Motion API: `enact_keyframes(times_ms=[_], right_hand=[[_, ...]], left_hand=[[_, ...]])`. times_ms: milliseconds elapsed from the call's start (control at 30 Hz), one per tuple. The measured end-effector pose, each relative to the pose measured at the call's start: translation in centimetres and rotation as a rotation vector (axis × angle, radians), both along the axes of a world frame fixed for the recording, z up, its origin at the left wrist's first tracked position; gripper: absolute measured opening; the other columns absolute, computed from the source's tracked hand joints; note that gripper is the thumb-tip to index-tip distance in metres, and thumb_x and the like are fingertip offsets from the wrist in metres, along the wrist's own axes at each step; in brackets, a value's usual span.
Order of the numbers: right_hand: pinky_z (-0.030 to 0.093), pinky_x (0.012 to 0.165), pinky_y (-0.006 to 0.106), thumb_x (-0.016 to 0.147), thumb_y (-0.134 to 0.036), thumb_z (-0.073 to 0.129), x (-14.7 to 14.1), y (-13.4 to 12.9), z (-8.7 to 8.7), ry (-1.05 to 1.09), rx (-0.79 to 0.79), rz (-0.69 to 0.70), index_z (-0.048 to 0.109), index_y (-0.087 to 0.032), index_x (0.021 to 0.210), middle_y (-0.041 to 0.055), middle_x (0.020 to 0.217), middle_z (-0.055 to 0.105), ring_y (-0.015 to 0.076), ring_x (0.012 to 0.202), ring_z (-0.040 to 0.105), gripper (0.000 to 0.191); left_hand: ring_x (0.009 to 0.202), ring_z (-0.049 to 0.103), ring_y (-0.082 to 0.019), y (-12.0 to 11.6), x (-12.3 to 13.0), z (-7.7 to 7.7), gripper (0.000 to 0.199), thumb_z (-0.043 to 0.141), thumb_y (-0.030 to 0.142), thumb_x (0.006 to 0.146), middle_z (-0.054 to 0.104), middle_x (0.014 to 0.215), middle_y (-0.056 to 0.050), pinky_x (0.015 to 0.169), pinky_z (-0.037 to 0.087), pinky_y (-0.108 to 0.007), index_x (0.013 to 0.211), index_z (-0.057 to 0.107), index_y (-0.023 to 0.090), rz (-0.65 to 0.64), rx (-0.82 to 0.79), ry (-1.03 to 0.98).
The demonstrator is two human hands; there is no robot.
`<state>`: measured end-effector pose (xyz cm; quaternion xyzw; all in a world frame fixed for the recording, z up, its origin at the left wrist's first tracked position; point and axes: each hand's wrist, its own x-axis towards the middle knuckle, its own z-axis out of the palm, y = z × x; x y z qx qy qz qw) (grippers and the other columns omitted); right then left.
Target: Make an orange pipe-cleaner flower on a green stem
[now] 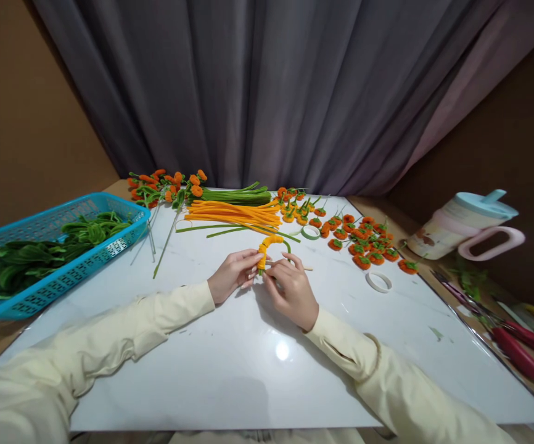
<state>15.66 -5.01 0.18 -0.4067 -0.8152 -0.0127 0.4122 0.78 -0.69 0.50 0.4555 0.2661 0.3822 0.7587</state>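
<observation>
Between my hands is an orange-yellow pipe cleaner piece (pixel 274 240), scrunched in folds along a green pipe cleaner (pixel 287 246) that bends over in an arch. My left hand (pixel 234 275) pinches the orange folds on their left side. Close against it, my right hand (pixel 293 291) is closed with curled fingers near the lower end and the green part. A thin wooden stick (pixel 309 268) pokes out past the right fingers, which hide most of its length. Just beyond lie a bundle of orange pipe cleaners (pixel 230 213) and a bundle of green ones (pixel 237 196).
Many orange pipe-cleaner flower heads (pixel 362 262) spread at the back right, beside a green tape roll (pixel 310 232) and a white tape roll (pixel 378 282). A blue basket (pixel 58 280) of green leaves stands left. Right are a tumbler (pixel 461 228) and red-handled pliers (pixel 521 354).
</observation>
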Motion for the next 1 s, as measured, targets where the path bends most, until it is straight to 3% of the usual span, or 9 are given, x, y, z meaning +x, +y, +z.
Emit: enact_keyframes(times_ms=[167, 300, 700, 1000], right_hand=[[0.034, 0.095, 0.040, 0.085, -0.013, 0.042, 0.6, 0.4, -0.4, -0.123, 0.011, 0.111, 0.052, -0.017, 0.072, 0.0027, 0.065, 0.056, 0.0162, 0.071, 0.051, 0.017], [0.036, 0.094, 0.038, 0.087, -0.013, 0.040, 0.7, 0.6, -0.7, -0.168, 0.039, 0.093, 0.053, -0.016, 0.073, 0.0024, 0.063, 0.054, 0.0153, 0.067, 0.048, 0.020], [0.036, 0.096, 0.038, 0.088, -0.012, 0.038, -0.5, 0.2, -0.9, -0.202, 0.125, -0.053, 0.049, -0.017, 0.064, 0.0007, 0.056, 0.049, 0.0149, 0.062, 0.045, 0.027], [0.035, 0.097, 0.038, 0.088, -0.012, 0.039, -0.6, 0.5, -0.8, -0.199, 0.147, -0.081, 0.050, -0.017, 0.065, 0.0013, 0.057, 0.051, 0.0151, 0.064, 0.048, 0.026]], left_hand=[[0.039, 0.025, -0.002, 0.9, -0.6, 0.2, 0.031, 0.060, 0.043, 0.076, 0.027, 0.051, 0.007, 0.033, 0.016, -0.014, 0.072, 0.056, 0.012, -0.027, -0.051, 0.072], [0.032, 0.016, 0.000, 1.1, -0.8, 0.1, 0.031, 0.058, 0.044, 0.078, 0.025, 0.046, 0.010, 0.031, 0.006, -0.014, 0.073, 0.053, 0.013, 0.012, -0.024, 0.143], [0.028, 0.021, -0.002, -0.2, 0.4, -0.4, 0.033, 0.053, 0.048, 0.081, 0.031, 0.040, 0.011, 0.029, 0.014, -0.013, 0.073, 0.047, 0.016, 0.184, 0.075, 0.121], [0.028, 0.027, -0.002, -0.3, 0.7, -0.5, 0.036, 0.052, 0.051, 0.081, 0.031, 0.041, 0.010, 0.029, 0.017, -0.013, 0.071, 0.046, 0.016, 0.202, 0.063, 0.091]])
